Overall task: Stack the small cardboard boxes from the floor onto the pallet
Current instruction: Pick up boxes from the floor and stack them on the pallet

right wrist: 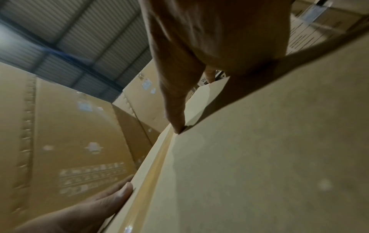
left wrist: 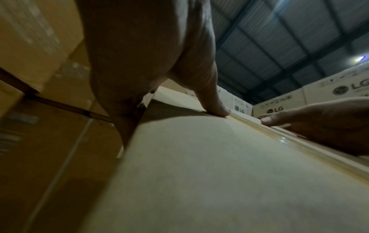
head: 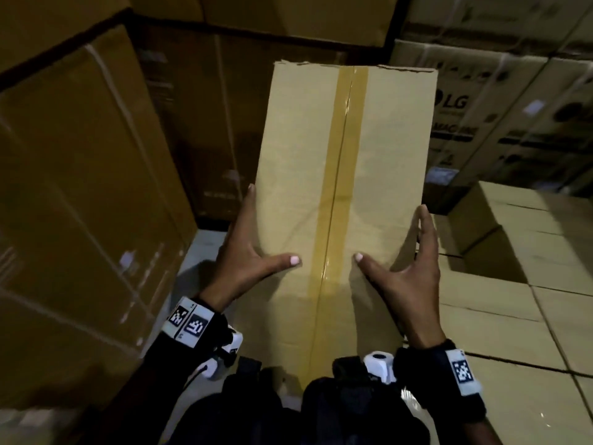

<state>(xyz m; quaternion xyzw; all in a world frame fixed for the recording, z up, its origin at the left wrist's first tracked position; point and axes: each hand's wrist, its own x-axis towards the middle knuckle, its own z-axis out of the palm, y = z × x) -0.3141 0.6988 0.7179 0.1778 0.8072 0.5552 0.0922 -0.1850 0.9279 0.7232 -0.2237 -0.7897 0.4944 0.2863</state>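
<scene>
Two hands — left hand (head: 247, 255), right hand (head: 414, 271) — grip spread flat on taped box (head: 346, 149); "LG" cartons (head: 475, 117) behind.

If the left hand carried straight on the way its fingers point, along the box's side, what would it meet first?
Probably the dark stacked cartons behind the held box. The left hand points up-forward along the box's left edge; depth is unclear.

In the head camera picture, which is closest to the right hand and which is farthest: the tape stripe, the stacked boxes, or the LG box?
From the right hand:
1. Tape stripe, just left of its thumb on the held box.
2. Stacked boxes, low on the right.
3. LG box, up at the back right.
</scene>
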